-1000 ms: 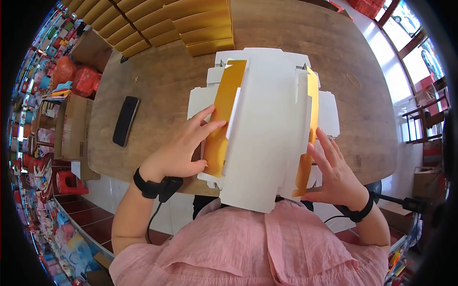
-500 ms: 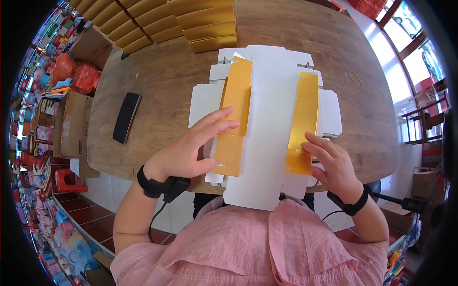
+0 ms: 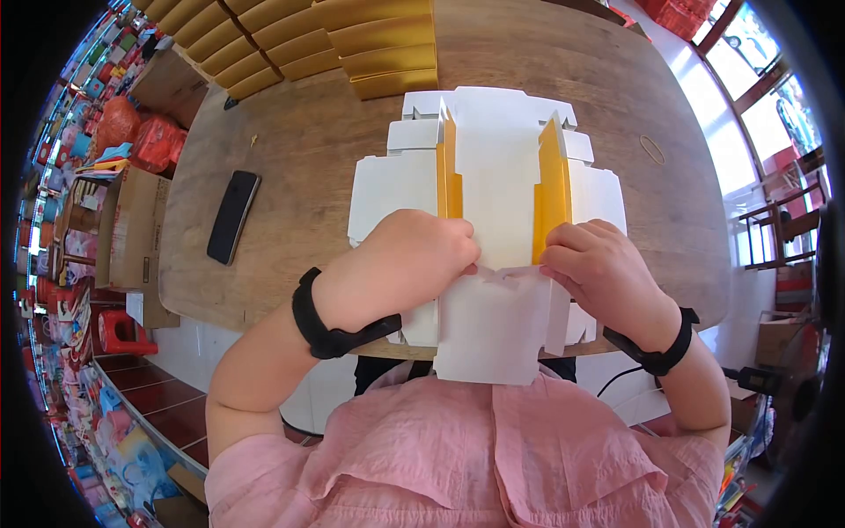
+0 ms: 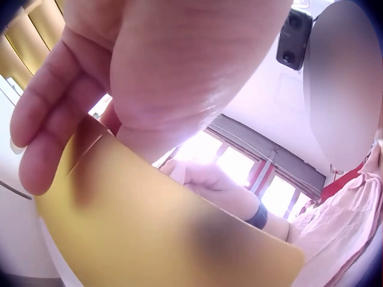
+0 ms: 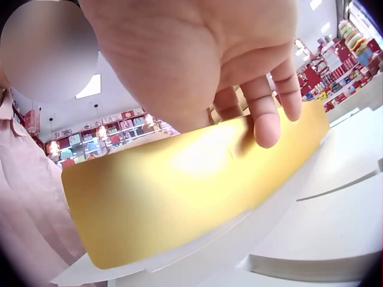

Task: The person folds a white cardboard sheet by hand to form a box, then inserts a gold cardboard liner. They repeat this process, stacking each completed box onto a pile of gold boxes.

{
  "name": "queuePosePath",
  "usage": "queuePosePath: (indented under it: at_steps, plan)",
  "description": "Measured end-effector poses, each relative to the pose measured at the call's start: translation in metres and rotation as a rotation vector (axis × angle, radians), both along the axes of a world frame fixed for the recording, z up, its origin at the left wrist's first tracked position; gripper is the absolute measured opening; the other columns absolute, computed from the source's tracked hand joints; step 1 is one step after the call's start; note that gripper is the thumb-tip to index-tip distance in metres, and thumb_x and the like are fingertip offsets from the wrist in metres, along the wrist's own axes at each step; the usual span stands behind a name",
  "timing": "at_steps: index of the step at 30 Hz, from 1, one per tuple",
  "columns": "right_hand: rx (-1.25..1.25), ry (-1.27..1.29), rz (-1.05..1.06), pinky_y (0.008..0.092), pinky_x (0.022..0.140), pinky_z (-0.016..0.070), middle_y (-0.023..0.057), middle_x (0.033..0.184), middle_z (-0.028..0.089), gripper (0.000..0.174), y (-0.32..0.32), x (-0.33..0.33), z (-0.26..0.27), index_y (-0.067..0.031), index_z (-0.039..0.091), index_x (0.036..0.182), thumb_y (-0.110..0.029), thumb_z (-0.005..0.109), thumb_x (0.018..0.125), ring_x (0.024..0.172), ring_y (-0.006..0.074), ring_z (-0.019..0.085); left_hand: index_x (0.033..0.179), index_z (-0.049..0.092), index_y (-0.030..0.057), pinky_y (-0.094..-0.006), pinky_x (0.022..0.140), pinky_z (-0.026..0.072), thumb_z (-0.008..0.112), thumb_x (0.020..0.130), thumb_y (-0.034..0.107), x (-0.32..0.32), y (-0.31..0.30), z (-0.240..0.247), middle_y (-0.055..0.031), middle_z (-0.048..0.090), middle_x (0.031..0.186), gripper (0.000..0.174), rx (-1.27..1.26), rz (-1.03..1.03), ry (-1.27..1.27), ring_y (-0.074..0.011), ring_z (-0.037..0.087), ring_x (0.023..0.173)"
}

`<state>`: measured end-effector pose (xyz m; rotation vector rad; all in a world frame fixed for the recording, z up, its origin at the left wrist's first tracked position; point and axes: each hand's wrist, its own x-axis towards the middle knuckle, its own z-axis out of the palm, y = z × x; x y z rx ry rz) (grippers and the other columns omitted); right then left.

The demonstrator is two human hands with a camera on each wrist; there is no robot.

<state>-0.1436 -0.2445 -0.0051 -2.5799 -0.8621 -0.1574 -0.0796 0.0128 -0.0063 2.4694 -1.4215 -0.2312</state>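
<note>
A white cardboard box blank (image 3: 493, 176), gold on its reverse, lies unfolded in front of the person. Its two long side walls stand up, with gold showing on the left wall (image 3: 448, 154) and the right wall (image 3: 554, 176). My left hand (image 3: 400, 264) grips the left wall near its front end, fingers in front of the gold face (image 4: 149, 215) in the left wrist view. On the other side my right hand (image 3: 603, 273) pinches the right wall, its fingertips against the gold face (image 5: 179, 191). Between the hands the white front panel (image 3: 488, 334) is bent at a crease. Both thumbs are largely hidden.
Stacked gold boxes (image 3: 378, 44) stand at the table's back left. A black phone (image 3: 234, 217) lies on the wooden table (image 3: 299, 176) at left, and a rubber band (image 3: 652, 149) at right. The front panel reaches past the table edge to the pink shirt (image 3: 422, 431).
The side walls went from folded inward over the blank to standing upright. Both hands moved inward, from loosely spread fingers on the gold strips to curled fingers gripping the walls near the front.
</note>
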Motion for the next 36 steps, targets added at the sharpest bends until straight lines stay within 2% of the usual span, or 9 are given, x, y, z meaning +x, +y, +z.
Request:
queuePosePath:
  at_steps: [6,9,14,18,21,23,26,33,36]
  plan:
    - [-0.184,-0.081,0.032,0.0344,0.069,0.045,0.0032,0.077,0.056,0.01,0.005,0.001,-0.006,-0.0111,0.059,0.075,-0.008,0.067,0.079,0.068,0.0215,0.058,0.077,0.064,0.0045,-0.0408,0.064,0.0538,0.068,0.087,0.016,-0.008,-0.004,-0.01,-0.0089,0.064,0.08,0.016,0.011,0.062,0.0,-0.0308,0.067,0.072]
    - [-0.366,-0.128,0.044,0.0327,0.068,0.0425,0.0024,0.074,0.055,0.011,0.014,-0.001,-0.01,-0.0124,0.057,0.072,-0.008,0.066,0.077,0.065,0.0186,0.058,0.087,0.066,0.0033,-0.0408,0.069,0.0547,0.068,0.086,0.016,-0.011,-0.001,-0.014,-0.0113,0.065,0.086,0.013,0.047,0.117,0.067,-0.0323,0.067,0.079]
    - [-0.487,-0.077,0.047,0.0317,0.068,0.0397,0.0019,0.074,0.055,0.01,0.016,0.001,-0.002,-0.0128,0.058,0.071,-0.009,0.066,0.076,0.063,0.0175,0.058,0.112,0.065,0.0017,-0.0401,0.078,0.0538,0.068,0.085,0.012,-0.002,0.026,-0.008,-0.0162,0.066,0.104,0.029,-0.34,-0.06,0.392,-0.0352,0.064,0.092]
    - [-0.468,-0.088,0.044,0.0317,0.069,0.0411,0.0016,0.073,0.055,0.01,0.015,0.001,-0.004,-0.0129,0.058,0.072,-0.009,0.065,0.077,0.064,0.0175,0.059,0.108,0.069,0.0029,-0.0395,0.076,0.0537,0.068,0.086,0.012,0.001,0.017,-0.017,-0.015,0.068,0.098,0.025,-0.286,-0.006,0.303,-0.0338,0.065,0.087]
    - [-0.427,-0.021,0.036,0.0335,0.075,0.0448,0.0031,0.083,0.06,0.006,0.004,0.0,-0.004,-0.0113,0.062,0.077,-0.007,0.065,0.079,0.071,0.0187,0.062,0.096,0.072,0.0034,-0.0394,0.071,0.0532,0.068,0.087,0.015,-0.004,0.006,-0.012,-0.0131,0.068,0.086,0.015,-0.149,0.07,0.253,-0.0321,0.066,0.079]
    - [0.044,0.116,0.021,0.0355,0.081,0.0477,0.0041,0.096,0.063,0.006,-0.012,-0.001,-0.007,-0.0101,0.065,0.083,-0.006,0.068,0.08,0.078,0.0204,0.063,0.085,0.072,0.0037,-0.0401,0.067,0.052,0.068,0.088,0.016,-0.007,0.003,-0.014,-0.0109,0.066,0.076,0.013,-0.113,0.112,0.14,-0.0305,0.065,0.073]
    - [-0.101,-0.004,-0.02,0.0361,0.079,0.0493,0.0037,0.106,0.063,0.008,-0.015,-0.011,0.004,-0.0097,0.066,0.086,-0.007,0.071,0.081,0.081,0.0216,0.062,0.081,0.071,0.0044,-0.0407,0.065,0.0514,0.067,0.088,0.016,-0.01,0.001,-0.016,-0.0101,0.065,0.075,0.013,-0.126,0.123,0.09,-0.0304,0.064,0.071]
    - [-0.085,0.043,-0.02,0.0353,0.074,0.0496,0.0026,0.1,0.062,0.01,-0.002,-0.017,-0.018,-0.0093,0.064,0.083,-0.012,0.073,0.08,0.082,0.0198,0.063,0.083,0.069,0.0071,-0.0374,0.061,0.0525,0.068,0.086,0.015,-0.021,0.0,-0.007,-0.007,0.065,0.075,0.008,-0.109,0.079,0.067,-0.0269,0.066,0.069]
    - [-0.097,0.034,-0.032,0.0352,0.076,0.0495,0.0041,0.108,0.062,0.011,0.002,-0.026,-0.027,-0.0098,0.064,0.086,-0.011,0.073,0.079,0.087,0.0206,0.063,0.086,0.068,0.0097,-0.0357,0.055,0.052,0.068,0.085,0.014,-0.028,-0.004,-0.011,-0.0047,0.063,0.071,0.005,-0.05,0.045,-0.102,-0.0245,0.066,0.064]
